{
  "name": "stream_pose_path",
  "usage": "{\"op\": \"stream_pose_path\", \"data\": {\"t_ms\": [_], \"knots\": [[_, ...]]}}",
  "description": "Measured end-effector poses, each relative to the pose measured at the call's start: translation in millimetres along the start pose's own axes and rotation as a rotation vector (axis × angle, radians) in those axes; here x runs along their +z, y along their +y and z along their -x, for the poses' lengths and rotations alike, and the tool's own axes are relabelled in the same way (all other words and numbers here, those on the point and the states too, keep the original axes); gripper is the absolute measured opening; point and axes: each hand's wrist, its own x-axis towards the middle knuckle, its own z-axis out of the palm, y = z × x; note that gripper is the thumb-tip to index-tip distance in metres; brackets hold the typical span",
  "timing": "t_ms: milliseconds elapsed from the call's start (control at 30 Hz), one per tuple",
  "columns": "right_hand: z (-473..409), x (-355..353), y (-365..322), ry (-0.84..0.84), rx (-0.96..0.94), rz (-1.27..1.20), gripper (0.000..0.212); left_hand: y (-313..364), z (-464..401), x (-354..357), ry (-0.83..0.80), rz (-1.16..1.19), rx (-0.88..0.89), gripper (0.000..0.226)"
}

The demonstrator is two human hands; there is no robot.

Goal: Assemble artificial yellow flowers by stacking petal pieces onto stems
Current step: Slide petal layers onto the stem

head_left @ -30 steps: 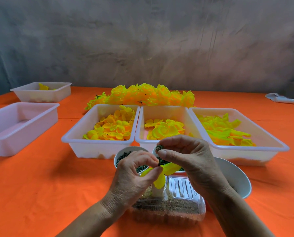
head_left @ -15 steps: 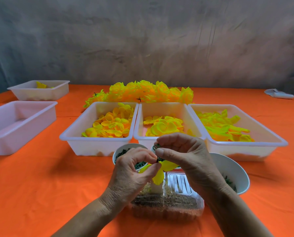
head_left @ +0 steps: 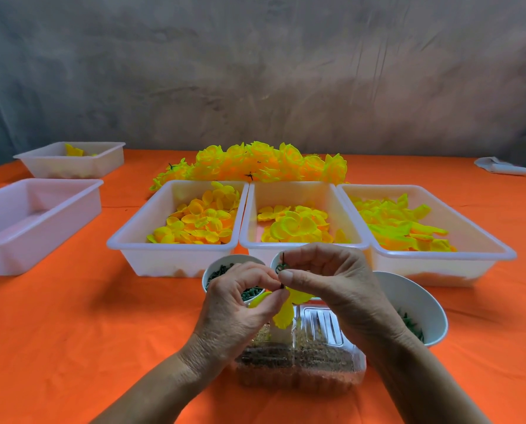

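Petal trays just beyond bowls

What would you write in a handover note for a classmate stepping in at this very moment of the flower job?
Left hand: pinches the stem and a yellow petal piece hanging below it.
Right hand: pinches the stem's upper end.
Supplies: petal pieces in three tubs, left tub, middle tub, right tub; dark green parts in the bowls.
Done: a heap of finished flowers behind the tubs; at least one petal piece on this stem.
Left: stack more petal pieces onto this stem, add it to the heap, then repeat.
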Motion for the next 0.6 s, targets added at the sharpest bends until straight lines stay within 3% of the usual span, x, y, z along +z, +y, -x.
{"op": "stream_pose_path", "data": {"t_ms": [133, 300, 600], "knots": [[2, -2, 0, -0.083, 0.006, 0.038, 0.019, 0, 3, -3, -0.027, 0.055, -0.055, 0.007], [4, -4, 2, -0.054, 0.029, 0.094, 0.021, 3, 10, -6, -0.038, 0.106, -0.184, 0.020], [7, -4, 9, -0.040, 0.039, 0.087, 0.018, 11, 6, -11, 0.011, 0.044, -0.102, 0.017]]}}
